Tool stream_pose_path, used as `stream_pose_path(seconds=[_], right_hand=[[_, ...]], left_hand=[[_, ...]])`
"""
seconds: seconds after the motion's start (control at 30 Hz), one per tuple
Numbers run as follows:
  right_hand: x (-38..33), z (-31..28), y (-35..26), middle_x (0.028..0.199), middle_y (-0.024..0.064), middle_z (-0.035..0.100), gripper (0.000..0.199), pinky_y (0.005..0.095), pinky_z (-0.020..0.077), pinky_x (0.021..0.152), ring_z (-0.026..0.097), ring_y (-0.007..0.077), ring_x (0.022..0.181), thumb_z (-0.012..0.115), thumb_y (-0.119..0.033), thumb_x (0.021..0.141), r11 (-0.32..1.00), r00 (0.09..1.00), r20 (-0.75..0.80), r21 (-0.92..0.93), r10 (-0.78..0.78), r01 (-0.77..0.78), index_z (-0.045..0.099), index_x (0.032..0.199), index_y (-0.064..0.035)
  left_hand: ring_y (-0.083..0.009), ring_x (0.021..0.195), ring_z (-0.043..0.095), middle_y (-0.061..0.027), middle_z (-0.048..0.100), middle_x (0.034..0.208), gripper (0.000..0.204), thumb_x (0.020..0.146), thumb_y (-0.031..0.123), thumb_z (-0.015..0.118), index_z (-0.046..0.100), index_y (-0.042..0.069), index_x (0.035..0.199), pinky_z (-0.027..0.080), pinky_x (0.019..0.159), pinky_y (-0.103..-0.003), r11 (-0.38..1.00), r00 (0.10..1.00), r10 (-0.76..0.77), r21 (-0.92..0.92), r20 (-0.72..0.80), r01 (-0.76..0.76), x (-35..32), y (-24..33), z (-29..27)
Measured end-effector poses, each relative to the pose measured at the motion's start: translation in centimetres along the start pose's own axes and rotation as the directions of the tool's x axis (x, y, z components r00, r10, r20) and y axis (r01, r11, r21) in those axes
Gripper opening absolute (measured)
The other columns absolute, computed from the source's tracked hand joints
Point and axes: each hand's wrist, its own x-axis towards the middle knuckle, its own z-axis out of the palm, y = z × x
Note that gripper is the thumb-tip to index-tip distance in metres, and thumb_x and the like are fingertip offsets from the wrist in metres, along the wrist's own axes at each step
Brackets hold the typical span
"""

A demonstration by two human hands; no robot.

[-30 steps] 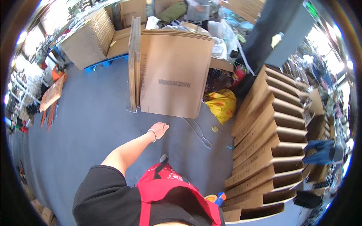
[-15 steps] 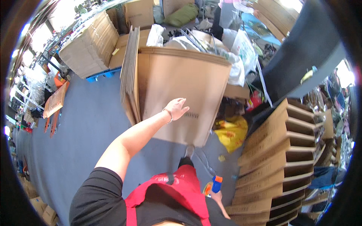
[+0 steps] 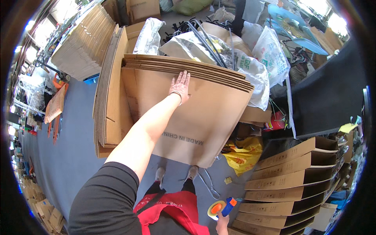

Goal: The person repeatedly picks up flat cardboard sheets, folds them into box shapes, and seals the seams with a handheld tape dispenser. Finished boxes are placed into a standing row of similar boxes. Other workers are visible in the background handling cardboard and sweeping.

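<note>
My left hand [image 3: 181, 87] lies with fingers stretched out against the upper part of a stack of flattened cardboard boxes [image 3: 203, 109], which stands upright in front of me. A second batch of flattened boxes [image 3: 113, 86] stands on edge at its left, angled against it. Low at the right, my right hand [image 3: 222, 224] is closed round a tape gun [image 3: 230, 203], blue and orange with a roll of pale tape; its grip is partly hidden by the fingers.
Opened cardboard boxes [image 3: 276, 196] stand in a row at the right. A yellow bag [image 3: 246, 156], a loose strap [image 3: 211, 190] and a red cylinder [image 3: 277, 121] lie near them. Behind the stack are white bags [image 3: 254, 76] and dark rods; a tall cardboard pile [image 3: 84, 43] stands far left.
My left hand has moved up and come to rest on the cardboard stack. I stand closer to the stack, with both feet now in view. The tape gun stays in my right hand.
</note>
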Motion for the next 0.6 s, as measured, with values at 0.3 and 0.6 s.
stream_pose_path(seconds=[0.3, 0.6], right_hand=[[-9.8, 5.3, -5.2, 0.107, 0.0074, 0.066, 0.042, 0.0345, 0.0542, 0.082, 0.066, 0.0171, 0.09, 0.078, -0.005, 0.083, 0.993, 0.965, -0.246, 0.048, -0.092, 0.107, 0.059, 0.121, 0.0019], [-29.4, 1.4, -15.1, 0.161, 0.0121, 0.04, 0.079, 0.0425, 0.0349, 0.121, 0.043, 0.0268, 0.145, 0.067, -0.004, 0.089, 0.735, 0.687, -0.484, 0.124, -0.542, 0.667, 0.038, 0.162, -0.007]], left_hand=[[-0.0296, 0.127, 0.055, -0.0089, 0.064, 0.125, 0.051, 0.082, 0.039, 0.082, 0.069, 0.012, 0.124, 0.043, 0.109, -0.047, 0.961, 0.955, 0.244, -0.089, -0.166, -0.261, -4.0, -4.1, -3.9], [-0.0248, 0.095, 0.065, -0.0043, 0.067, 0.094, 0.016, 0.082, 0.027, 0.067, 0.073, 0.015, 0.073, 0.057, 0.078, -0.04, 0.617, 0.611, 0.73, -0.088, -0.306, -0.782, -21.7, 6.8, -6.2]])
